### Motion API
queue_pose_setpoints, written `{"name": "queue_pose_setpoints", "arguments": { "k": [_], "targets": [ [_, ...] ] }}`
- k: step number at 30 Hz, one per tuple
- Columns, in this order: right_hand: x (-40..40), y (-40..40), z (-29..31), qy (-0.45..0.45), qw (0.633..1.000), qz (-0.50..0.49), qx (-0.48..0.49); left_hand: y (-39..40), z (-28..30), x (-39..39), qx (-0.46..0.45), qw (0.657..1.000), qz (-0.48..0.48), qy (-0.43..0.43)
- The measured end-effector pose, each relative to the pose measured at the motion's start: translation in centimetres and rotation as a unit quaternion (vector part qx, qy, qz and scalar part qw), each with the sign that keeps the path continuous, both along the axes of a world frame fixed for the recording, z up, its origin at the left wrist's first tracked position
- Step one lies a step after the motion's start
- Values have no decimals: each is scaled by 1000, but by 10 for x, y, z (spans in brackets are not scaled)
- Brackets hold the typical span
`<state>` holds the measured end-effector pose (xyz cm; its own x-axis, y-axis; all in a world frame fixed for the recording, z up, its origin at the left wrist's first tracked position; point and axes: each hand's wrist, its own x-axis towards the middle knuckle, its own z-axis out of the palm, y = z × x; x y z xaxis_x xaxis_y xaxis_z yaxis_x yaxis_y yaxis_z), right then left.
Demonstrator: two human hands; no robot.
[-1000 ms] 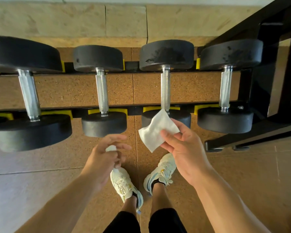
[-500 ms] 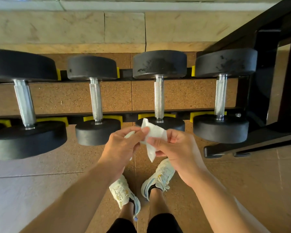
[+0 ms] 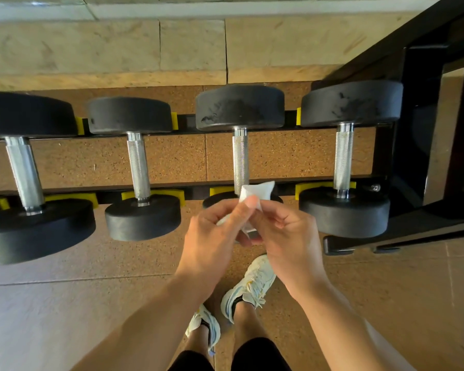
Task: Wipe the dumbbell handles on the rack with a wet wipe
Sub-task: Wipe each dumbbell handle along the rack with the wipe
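Observation:
Several black dumbbells with silver knurled handles lie across a low black rack (image 3: 190,186) with yellow cradles. One handle (image 3: 240,159) is straight ahead, another (image 3: 138,167) lies to its left, a third (image 3: 343,159) to its right. A white wet wipe (image 3: 256,192), folded small, is pinched between both hands just in front of the middle dumbbell's near head, which it partly hides. My left hand (image 3: 212,236) grips the wipe's left side with thumb and fingers. My right hand (image 3: 287,236) holds its right side.
A black frame or machine base (image 3: 426,129) rises at the right, with a foot (image 3: 335,246) sticking out on the floor. A stone wall runs behind the rack. My feet in pale sneakers (image 3: 248,287) stand on the cork-coloured floor below my hands.
My left hand came over to the wipe and both hands folded it from an open sheet into a small wad. The view moved closer to the rack.

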<state>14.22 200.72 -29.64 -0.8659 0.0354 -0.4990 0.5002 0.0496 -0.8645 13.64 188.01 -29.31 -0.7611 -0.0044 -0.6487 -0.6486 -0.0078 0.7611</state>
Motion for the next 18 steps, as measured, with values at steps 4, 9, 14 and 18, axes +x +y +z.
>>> {"name": "queue_pose_setpoints", "arguments": {
  "k": [4, 9, 14, 18],
  "targets": [
    [-3, 13, 2, 16, 997, 68, 44, 2, -3, -2, -55, 998, -11, -4],
    [-2, 21, -9, -68, 991, -113, -29, 6, -13, -3, -76, 988, 118, -59],
    [-14, 29, -21, -193, 859, -379, -286, 8, -20, -11, -32, 979, 184, -87],
    [-27, 28, -30, -240, 865, -413, -152, 11, -19, -21, -17, 989, 134, -57]
  ]
}}
